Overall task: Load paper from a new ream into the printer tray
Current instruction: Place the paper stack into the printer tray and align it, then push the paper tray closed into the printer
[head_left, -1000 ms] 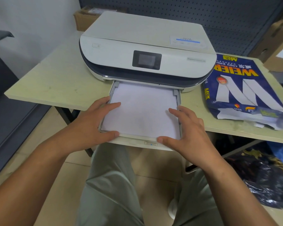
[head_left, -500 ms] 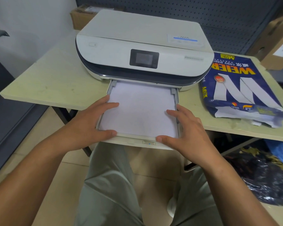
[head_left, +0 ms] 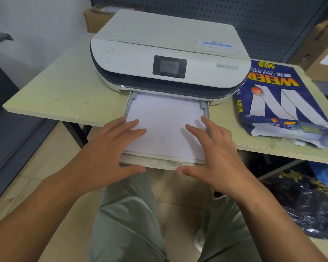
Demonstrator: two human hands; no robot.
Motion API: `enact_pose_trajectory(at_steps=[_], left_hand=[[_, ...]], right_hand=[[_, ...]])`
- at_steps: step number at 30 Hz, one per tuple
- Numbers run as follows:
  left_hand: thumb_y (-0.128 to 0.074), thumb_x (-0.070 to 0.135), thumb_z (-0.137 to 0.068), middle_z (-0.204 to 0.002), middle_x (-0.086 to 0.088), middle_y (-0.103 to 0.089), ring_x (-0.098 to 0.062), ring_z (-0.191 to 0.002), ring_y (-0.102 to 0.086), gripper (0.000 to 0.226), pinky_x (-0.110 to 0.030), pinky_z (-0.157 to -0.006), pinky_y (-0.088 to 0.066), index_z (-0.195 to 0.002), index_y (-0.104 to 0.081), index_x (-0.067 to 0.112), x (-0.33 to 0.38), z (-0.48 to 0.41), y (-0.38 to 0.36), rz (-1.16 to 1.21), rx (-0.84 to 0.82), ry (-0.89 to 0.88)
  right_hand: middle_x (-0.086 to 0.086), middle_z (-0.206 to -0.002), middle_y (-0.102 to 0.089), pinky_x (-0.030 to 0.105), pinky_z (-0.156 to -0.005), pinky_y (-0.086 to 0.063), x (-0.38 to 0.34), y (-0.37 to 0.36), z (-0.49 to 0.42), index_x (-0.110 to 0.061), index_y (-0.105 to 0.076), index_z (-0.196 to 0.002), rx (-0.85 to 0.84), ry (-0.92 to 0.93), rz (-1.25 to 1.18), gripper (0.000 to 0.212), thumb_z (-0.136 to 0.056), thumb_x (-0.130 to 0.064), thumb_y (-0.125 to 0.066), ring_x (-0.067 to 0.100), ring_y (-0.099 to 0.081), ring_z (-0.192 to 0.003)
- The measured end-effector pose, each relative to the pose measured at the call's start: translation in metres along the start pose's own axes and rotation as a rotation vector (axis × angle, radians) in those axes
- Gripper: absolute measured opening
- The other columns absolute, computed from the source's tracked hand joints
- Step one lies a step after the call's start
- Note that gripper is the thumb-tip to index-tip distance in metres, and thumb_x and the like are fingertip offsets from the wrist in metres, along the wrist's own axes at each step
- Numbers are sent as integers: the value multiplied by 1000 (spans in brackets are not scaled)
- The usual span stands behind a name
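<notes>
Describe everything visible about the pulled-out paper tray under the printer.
The pale grey plastic paper tray sticks out of the slot beneath the white printer, overhanging the light wooden table edge. It is a shallow drawer with raised side rails and a front lip bearing a small icon label. A white paper stack lies flat inside it. The left hand and right hand flank it, fingers spread over the paper, thumbs at the front lip.
</notes>
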State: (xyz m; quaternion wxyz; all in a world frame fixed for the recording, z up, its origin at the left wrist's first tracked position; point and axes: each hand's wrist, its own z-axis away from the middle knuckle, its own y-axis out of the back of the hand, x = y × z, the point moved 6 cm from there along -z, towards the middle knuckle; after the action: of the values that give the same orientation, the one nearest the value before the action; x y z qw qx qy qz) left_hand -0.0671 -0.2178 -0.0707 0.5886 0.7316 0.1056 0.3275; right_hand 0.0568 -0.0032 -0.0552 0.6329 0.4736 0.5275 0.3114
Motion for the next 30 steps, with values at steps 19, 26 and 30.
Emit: enact_pose_trajectory(at_steps=[19, 26, 30], left_hand=[[-75, 56, -76, -163, 7, -29, -15, -153, -17, 90, -36, -115, -24, -153, -34, 33, 0, -24, 2, 39, 294, 11], [-84, 41, -75, -161, -4, -33, -25, -150, -26, 84, -37, -118, -28, -148, -46, 23, 0, -40, 0, 50, 420, -41], [-86, 38, -73, -161, -6, -32, -27, -149, -28, 84, -41, -118, -30, -146, -48, 23, -5, -49, 1, 86, 444, -15]], right_hand=[[2, -168, -2, 50, -122, -12, 7, 8, -27, -40, -20, -154, 207, 11, 96, 109, -64, -72, -73, 26, 8, -153], [7, -167, 6, 47, -122, -11, 12, 11, -43, -37, -7, -157, 272, 6, 97, 120, -65, -68, -77, 30, 6, -153], [12, -167, 2, 49, -123, -12, 16, 12, -52, -33, -11, -158, 321, 8, 97, 119, -64, -69, -75, 33, 2, -153]])
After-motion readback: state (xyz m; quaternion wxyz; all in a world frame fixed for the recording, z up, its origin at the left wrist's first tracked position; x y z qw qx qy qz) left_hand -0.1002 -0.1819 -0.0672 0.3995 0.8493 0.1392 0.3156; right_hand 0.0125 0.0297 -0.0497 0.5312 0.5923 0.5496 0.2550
